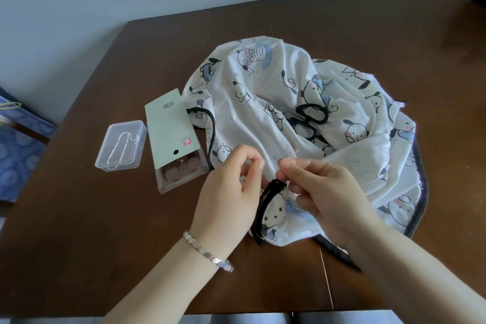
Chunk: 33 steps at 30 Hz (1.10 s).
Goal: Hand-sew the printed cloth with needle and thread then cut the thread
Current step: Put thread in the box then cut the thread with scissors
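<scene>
White cloth (249, 123), right hand (323, 192) gripping, left hand (228, 187) pinched

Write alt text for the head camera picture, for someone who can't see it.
A right hand pinches the black-trimmed edge of a printed cloth with cartoon dogs on a dark table, while the left hand holds thumb and forefinger pinched together beside it. Black scissors lie on the cloth; a clear box and a card-backed package sit to its left.
</scene>
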{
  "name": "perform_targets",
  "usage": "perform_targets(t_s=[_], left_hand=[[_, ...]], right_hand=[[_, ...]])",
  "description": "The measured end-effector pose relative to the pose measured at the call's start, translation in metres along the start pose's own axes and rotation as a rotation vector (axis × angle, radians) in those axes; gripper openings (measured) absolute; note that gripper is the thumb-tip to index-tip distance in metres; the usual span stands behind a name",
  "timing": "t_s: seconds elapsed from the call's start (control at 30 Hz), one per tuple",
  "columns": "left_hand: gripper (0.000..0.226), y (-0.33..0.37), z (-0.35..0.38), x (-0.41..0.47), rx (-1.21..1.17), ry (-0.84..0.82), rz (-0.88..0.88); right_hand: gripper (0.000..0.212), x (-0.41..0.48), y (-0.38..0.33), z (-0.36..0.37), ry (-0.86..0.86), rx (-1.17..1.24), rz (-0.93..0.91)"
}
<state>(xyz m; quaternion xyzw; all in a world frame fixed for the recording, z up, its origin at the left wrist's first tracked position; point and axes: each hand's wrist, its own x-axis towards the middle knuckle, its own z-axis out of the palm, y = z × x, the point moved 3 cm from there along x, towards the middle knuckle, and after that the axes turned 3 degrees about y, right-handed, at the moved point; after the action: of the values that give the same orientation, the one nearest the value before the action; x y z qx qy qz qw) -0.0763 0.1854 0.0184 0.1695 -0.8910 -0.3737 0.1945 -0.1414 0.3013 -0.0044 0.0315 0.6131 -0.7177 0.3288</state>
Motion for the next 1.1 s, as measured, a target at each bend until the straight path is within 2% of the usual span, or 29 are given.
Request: perform_targets(t_s=[0.13,0.37,0.43,0.5,0.57,0.6,0.67,0.83,0.9,1.1], left_hand=[[0.015,0.0,-0.007,0.004,0.206,0.034,0.26],[0.022,0.007,-0.011,0.017,0.29,0.014,0.472],[0.02,0.007,-0.012,0.02,0.215,0.009,0.383],[0.019,0.006,-0.014,0.021,0.056,-0.036,0.164],[0.015,0.004,-0.011,0.021,-0.093,-0.189,-0.044],[0.017,0.004,-0.009,0.021,-0.142,-0.261,-0.089],[0.021,0.004,-0.007,0.019,-0.219,-0.337,-0.13],[0.004,0.001,-0.007,0.022,-0.171,-0.333,-0.186],[0.013,0.001,-0.006,0.021,-0.147,-0.348,-0.185],[0.01,0.001,0.0,0.022,-0.129,-0.364,-0.15]], right_hand=[[0.007,0.003,-0.009,-0.004,-0.078,-0.185,0.017],[0.011,0.001,-0.021,0.001,-0.183,-0.445,-0.093],[0.014,0.001,-0.021,0.001,-0.179,-0.432,-0.099],[0.013,0.002,-0.018,0.0,-0.184,-0.356,-0.064],[0.011,0.003,-0.016,-0.002,-0.195,-0.268,-0.023],[0.011,0.003,-0.014,-0.002,-0.194,-0.236,-0.01],[0.013,0.004,-0.012,-0.003,-0.183,-0.206,0.003],[0.012,0.005,-0.008,-0.005,-0.143,-0.159,-0.021],[0.01,0.005,-0.008,-0.006,-0.133,-0.169,-0.044],[0.002,0.008,-0.009,-0.01,-0.118,-0.187,-0.047]])
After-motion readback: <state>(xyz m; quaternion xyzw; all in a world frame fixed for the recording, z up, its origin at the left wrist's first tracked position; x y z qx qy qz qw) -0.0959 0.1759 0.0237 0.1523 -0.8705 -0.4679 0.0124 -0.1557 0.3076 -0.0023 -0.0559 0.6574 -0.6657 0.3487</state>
